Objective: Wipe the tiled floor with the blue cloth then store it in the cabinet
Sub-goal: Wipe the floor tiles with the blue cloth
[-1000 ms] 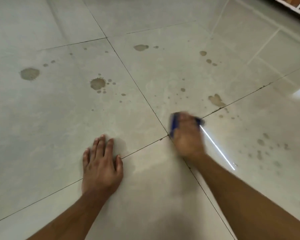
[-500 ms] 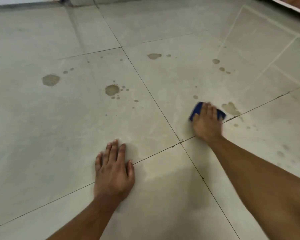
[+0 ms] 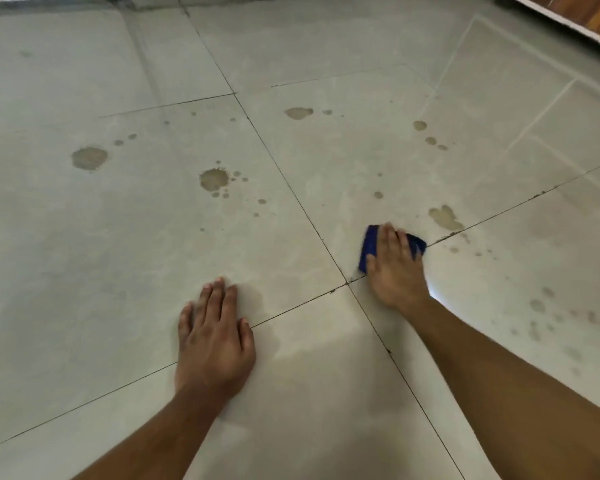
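My right hand (image 3: 394,268) is flat on the blue cloth (image 3: 370,245), fingers straight and pressing it to the tiled floor (image 3: 118,271), just past the grout cross where four tiles meet. Cloth sits under the palm and fingers; only its left edge and far-right corner peek out, so I can't judge its full shape or fold. What shows looks like it runs near-to-far along the hand, prob. a folded pad.

Key relation for the next stroke: the nearest brown stain (image 3: 445,218) lies ahead and to the right of the cloth, near but apart, right by the grout line that slants up toward the right. So the push goes fwd-right, and the right hand is clearly the closer one. The big splat (image 3: 213,179) and the larger blotch (image 3: 89,157) are well off to the left-front, beyond my left hand (image 3: 215,337), which is open, fingers spread lightly, resting on the tile as a brace.

Faint speckles (image 3: 548,317) to the right of my forearm are hard to read; could be marks or reflections. The cabinet (image 3: 575,12) is cut off at the top-right corner, only a white edge and a wood strip visible, no door or handle seen.
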